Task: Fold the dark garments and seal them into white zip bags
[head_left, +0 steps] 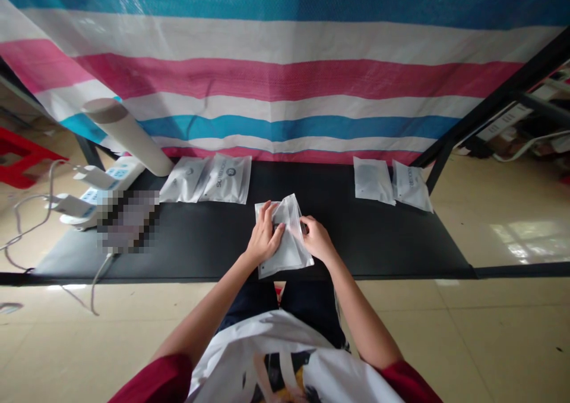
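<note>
Head view: bag (289, 250), one, milky plastic, lying at the front middle of the desk (378, 243), its lower edge just beside the desk's near edge. Handling (judged by eye): light, limp, slick, quick to crease; any flat insert within is likely stiffer. Best hold: a side edge, pinched, with a palm laid flat against sliding. Left hand (266, 237): resting on the bag's left part, fingers extended, thumb spread apart. Right hand (317, 238): curled at the bag's right edge (whether it pinches the plastic, cannot tell). Room for moving: black desk surface to either side; overhang risk at the near edge. Limits beyond: back-left bags (205, 183), two, overlapping; back-right bags (374, 182), two, by the desk's right end; bottle (133, 139), tilted in view, and power strip (118, 180) at left; striped sheet (285, 79) behind.
</note>
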Demonstrator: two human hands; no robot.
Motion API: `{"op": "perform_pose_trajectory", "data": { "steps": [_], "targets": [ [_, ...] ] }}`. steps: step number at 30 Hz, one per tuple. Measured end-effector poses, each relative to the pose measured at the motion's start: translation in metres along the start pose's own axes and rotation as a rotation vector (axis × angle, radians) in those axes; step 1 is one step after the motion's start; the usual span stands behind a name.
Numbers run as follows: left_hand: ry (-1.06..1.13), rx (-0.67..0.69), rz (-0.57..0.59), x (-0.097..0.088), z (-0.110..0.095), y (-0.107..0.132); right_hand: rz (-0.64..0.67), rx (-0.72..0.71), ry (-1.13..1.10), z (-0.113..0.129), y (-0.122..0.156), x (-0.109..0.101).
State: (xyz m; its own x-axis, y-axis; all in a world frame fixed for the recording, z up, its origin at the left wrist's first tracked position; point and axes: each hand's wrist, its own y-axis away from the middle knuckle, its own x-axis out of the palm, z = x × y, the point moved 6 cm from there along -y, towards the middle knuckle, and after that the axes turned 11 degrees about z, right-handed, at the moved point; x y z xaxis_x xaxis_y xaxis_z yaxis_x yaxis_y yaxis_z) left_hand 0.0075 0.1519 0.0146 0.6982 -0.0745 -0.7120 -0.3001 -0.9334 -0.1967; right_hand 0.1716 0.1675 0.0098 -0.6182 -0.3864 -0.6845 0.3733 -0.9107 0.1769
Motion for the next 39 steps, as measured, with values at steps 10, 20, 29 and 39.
{"op": "perform_pose_trajectory", "data": {
  "steps": [10, 20, 29, 39],
  "targets": [
    [-0.12, 0.032, 0.099, 0.011, -0.007, -0.002, 0.035, 0.042, -0.223, -0.012, -0.001, -0.01],
    [-0.345, 0.029, 0.254, 0.032, -0.015, -0.01, -0.213, 0.35, -1.186, -0.071, 0.053, -0.043],
    [0.196, 0.006, 0.015, -0.006, 0.004, 0.007, -0.14, 0.201, -1.038, -0.035, 0.029, -0.019],
    [0.288, -0.065, -0.025, -0.027, 0.008, 0.02, -0.275, 0.018, -0.859, -0.044, 0.028, -0.036]
  ]
}}
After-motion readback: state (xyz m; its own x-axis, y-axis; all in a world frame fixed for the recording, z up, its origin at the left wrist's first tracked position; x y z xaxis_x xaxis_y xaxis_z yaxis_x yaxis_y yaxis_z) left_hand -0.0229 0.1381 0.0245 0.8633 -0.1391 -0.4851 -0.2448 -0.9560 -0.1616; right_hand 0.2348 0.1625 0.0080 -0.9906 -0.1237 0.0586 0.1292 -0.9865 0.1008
